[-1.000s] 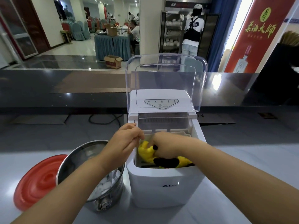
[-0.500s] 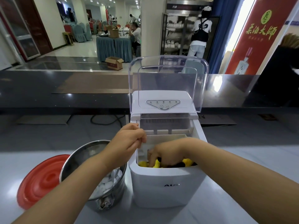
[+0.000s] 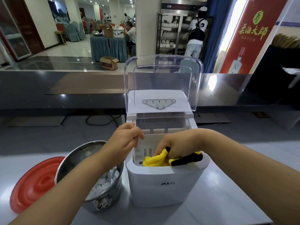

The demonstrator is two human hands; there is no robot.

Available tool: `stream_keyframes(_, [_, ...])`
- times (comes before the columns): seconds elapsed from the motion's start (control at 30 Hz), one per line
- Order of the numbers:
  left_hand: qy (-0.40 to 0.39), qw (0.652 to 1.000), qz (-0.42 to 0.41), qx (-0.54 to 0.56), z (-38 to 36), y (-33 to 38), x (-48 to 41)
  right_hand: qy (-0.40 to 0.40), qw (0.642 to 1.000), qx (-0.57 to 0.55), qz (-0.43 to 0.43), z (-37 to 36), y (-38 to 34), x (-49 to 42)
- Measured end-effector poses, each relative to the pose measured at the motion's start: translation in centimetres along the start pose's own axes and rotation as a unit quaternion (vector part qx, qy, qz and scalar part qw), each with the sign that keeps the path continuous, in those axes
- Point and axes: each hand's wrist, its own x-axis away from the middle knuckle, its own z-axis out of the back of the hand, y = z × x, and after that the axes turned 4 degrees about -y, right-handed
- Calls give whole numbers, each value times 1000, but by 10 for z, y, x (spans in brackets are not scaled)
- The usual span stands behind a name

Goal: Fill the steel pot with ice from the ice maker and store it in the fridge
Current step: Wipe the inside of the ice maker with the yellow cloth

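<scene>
Head camera: a person stands at a pale surface point(image 3: 227, 200) with both hands inside the white ice maker point(image 3: 165, 184), whose clear lid point(image 3: 162, 82) is tipped up and back. The left hand point(image 3: 125, 140) curls its fingers over the top left edge of the slotted ice basket point(image 3: 142, 148) and grips it. The right hand point(image 3: 177, 146) is sunk in the compartment, closed round a yellow cloth point(image 3: 155, 159) with black trim. The steel pot point(image 3: 68, 161) stands just beside the machine on its left, partly under the left forearm, with ice point(image 3: 103, 185) showing inside; how full it is cannot be told, since the arm hides much of the mouth. A red lid point(image 3: 35, 182) lies flat on the surface beside the pot on its far side from the machine.

With ice in the pot and a cloth in the bin, the filling step looks done or nearly so, and the work in hand appears to be wiping out the machine. The next move would call for lifting the cloth clear, freeing both hands, probably covering the pot with the red lid and carrying it level to the fridge, which cannot be made out here with any certainty.
</scene>
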Motion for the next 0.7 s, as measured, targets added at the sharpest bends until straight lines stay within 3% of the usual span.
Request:
stream_keyframes(0.23, [-6,1000,6,-12,1,0,1,-22,989,135,-58,14,-13,16])
stream_keyframes(0.3, [-12,1000,8,-18,2,2,0,5,995,94,-40,20,-10,26])
stream_keyframes(0.4, [-15,1000,-3,-19,4,8,1,83,994,-70,24,28,-1,43])
stream_keyframes(0.47, [-8,1000,5,7,5,10,1,140,967,-202,65,31,6,51])
stream_keyframes(0.57, [44,994,34,97,9,21,3,244,898,-346,119,32,12,54])
stream_keyframes(0.7, [114,968,16,224,16,64,-5,358,830,-390,175,24,-2,47])
